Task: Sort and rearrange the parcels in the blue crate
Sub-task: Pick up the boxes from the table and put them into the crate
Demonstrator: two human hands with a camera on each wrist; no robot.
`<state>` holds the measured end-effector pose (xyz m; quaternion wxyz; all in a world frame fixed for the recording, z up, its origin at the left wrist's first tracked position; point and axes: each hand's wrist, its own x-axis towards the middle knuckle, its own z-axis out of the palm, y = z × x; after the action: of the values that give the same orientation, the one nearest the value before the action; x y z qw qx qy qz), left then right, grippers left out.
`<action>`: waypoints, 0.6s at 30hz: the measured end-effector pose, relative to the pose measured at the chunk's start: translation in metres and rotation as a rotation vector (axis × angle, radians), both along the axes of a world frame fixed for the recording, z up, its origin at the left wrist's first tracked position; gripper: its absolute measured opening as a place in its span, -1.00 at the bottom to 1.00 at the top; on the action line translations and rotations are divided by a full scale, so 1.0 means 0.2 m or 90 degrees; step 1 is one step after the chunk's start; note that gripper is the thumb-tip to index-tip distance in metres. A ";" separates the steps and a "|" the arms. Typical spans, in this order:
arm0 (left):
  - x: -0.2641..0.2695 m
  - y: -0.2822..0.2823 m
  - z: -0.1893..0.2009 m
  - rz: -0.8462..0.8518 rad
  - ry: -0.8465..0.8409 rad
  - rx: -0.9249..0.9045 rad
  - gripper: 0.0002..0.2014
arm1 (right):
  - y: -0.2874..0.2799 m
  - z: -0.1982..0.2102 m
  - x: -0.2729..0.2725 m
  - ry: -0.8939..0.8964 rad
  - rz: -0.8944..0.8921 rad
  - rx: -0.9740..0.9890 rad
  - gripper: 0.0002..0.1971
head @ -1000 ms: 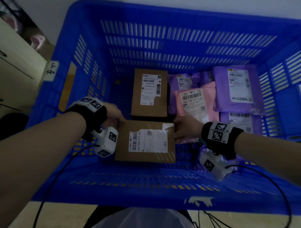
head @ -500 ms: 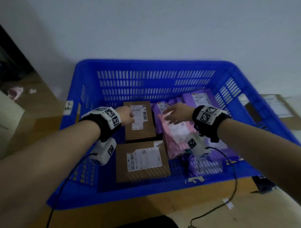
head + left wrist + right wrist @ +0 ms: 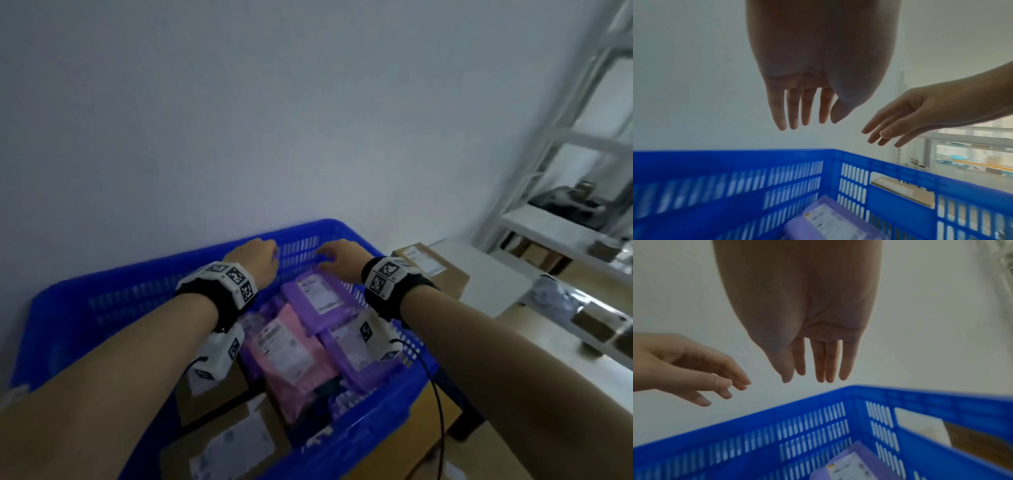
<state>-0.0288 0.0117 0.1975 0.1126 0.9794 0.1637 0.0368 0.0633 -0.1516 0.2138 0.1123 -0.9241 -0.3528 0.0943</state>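
Observation:
The blue crate (image 3: 61,308) holds two brown cardboard boxes (image 3: 222,442) on its left side. A pink mailer (image 3: 287,356) and purple mailers (image 3: 318,298) lie on its right side. My left hand (image 3: 257,257) and right hand (image 3: 337,255) hover above the crate's far wall, both empty with fingers relaxed. In the left wrist view my left hand (image 3: 803,107) hangs open over the crate (image 3: 735,186) and a purple mailer (image 3: 830,224). My right hand (image 3: 818,360) hangs open in the right wrist view above the crate (image 3: 941,404) and a purple mailer (image 3: 851,467).
A brown box (image 3: 431,270) sits on a white table (image 3: 479,274) just right of the crate. White shelving (image 3: 565,222) stands at the far right. A plain wall (image 3: 239,120) rises behind the crate. Cables (image 3: 438,404) trail from the wrist cameras.
Both hands have let go of the near cardboard box and risen out of the crate towards its far right corner. The head view has swung up and right.

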 end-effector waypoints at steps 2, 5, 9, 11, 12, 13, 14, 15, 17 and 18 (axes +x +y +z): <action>0.11 -0.10 0.04 -0.028 -0.027 0.009 -0.68 | -0.10 0.06 0.06 -0.021 -0.012 -0.002 -0.54; 0.28 -0.26 0.10 -0.072 -0.042 0.012 -0.66 | -0.26 0.13 0.17 -0.040 -0.036 0.004 -0.55; 0.51 -0.53 0.17 -0.110 -0.058 0.011 -0.64 | -0.51 0.21 0.38 -0.057 -0.076 0.021 -0.55; 0.64 -0.67 0.19 -0.116 -0.066 0.015 -0.64 | -0.65 0.22 0.49 -0.071 -0.085 0.015 -0.55; 0.70 -0.75 0.18 -0.114 -0.066 0.018 -0.63 | -0.72 0.22 0.55 -0.074 -0.086 0.010 -0.54; 0.77 -0.84 0.18 -0.110 -0.067 0.021 -0.63 | -0.79 0.22 0.62 -0.075 -0.085 0.003 -0.55; 0.84 -0.92 0.17 -0.105 -0.065 0.023 -0.63 | -0.86 0.21 0.69 -0.076 -0.082 -0.003 -0.55; 0.91 -1.00 0.15 -0.098 -0.063 0.024 -0.63 | -0.93 0.19 0.77 -0.075 -0.077 -0.008 -0.55; 1.04 -1.16 0.11 -0.080 -0.049 0.018 -0.63 | -1.06 0.14 0.92 -0.060 -0.066 -0.013 -0.55; 1.11 -1.23 0.09 -0.065 -0.032 0.013 -0.63 | -1.13 0.12 0.99 -0.051 -0.062 -0.014 -0.55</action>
<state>0.1934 -0.2337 0.2150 0.1083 0.9863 0.1107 0.0573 0.2606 -0.3767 0.2376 0.0922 -0.9444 -0.3106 0.0555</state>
